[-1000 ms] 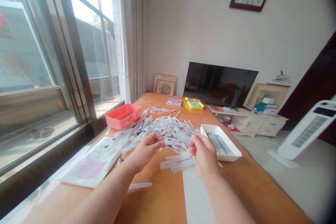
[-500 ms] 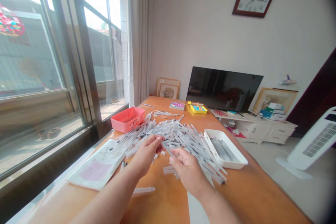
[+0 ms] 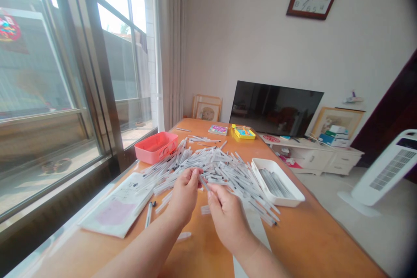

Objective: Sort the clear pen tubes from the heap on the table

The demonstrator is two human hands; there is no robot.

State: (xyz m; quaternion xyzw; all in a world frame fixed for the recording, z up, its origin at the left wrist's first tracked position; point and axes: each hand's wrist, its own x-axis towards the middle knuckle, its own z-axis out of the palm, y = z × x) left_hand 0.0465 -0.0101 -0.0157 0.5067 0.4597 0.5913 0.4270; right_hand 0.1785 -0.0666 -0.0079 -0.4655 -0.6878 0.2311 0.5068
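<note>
A clear-barrelled pen (image 3: pixel 204 183) spans the gap between my two hands above the near side of a heap. My left hand (image 3: pixel 186 195) pinches its far end between thumb and fingers. Its near end is in the closed fingers of my right hand (image 3: pixel 226 215), so both ends are covered. Beyond them spreads a large loose pile of clear and white pens (image 3: pixel 211 160), some with black tips. To the right, a white tray (image 3: pixel 295 202) holds a row of similar grey-looking pens. One separate pen (image 3: pixel 149 215) lies left of my left forearm.
A red plastic box (image 3: pixel 150 155) stands left of the heap, behind a printed paper packet (image 3: pixel 114 221). A yellow box (image 3: pixel 245 134) and a colourful booklet (image 3: pixel 217 130) lie at the table's far end. A white strip (image 3: pixel 257 226) runs under my right arm.
My right hand has come slightly closer to my left, and less of the pen shows between them. The whole view has shifted a little.
</note>
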